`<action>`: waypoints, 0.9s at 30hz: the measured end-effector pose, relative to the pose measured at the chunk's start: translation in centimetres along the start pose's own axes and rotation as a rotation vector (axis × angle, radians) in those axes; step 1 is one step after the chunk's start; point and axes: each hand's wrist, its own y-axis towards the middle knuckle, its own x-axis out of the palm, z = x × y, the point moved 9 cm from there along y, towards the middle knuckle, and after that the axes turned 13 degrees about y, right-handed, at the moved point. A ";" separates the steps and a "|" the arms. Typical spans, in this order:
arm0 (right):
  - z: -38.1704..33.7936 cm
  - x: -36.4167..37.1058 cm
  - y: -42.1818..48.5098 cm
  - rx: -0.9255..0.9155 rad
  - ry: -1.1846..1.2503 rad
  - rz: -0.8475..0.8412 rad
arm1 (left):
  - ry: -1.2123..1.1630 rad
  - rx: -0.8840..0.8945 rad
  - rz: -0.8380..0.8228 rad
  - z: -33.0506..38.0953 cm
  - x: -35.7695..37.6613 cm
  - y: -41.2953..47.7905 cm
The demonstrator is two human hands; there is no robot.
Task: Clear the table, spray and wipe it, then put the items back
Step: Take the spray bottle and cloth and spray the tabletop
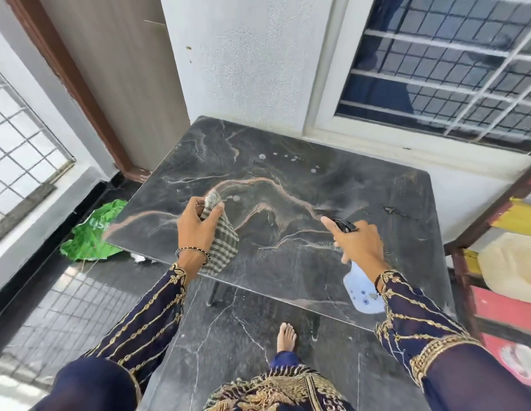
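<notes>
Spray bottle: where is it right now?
In the head view, the spray bottle is in the right hand, over the table's near right edge, opposite the left-hand cloth.

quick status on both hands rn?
Left hand: closed on the checked cloth, above the table.
Right hand: closed on the spray bottle, index finger extended.

Your table (288, 161) is a dark marble-look slab with pale pink and white veins, set against the wall, with a few small white droplets on its far half. You hold a checked green-and-cream cloth (224, 241) bunched at the top, its tail hanging over the near left part. Your pale blue spray bottle (362, 292), black-headed, is tilted over the near right part.
</notes>
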 end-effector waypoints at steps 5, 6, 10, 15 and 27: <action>2.0 0.1 -5.2 -0.023 -0.027 0.007 | -0.009 0.036 -0.039 0.8 0.1 -1.6; 2.6 0.0 -6.0 -0.014 -0.064 0.001 | -0.017 0.039 -0.053 1.0 0.3 -1.8; 6.6 -2.3 -8.1 0.083 0.018 -0.020 | -0.020 0.053 -0.102 1.9 2.2 -2.7; 10.9 -6.9 -10.4 0.185 0.090 0.119 | -0.013 0.106 -0.178 4.2 5.8 -3.7; 18.0 -16.1 -7.9 0.279 0.113 0.331 | -0.077 0.189 -0.356 11.6 17.5 -6.8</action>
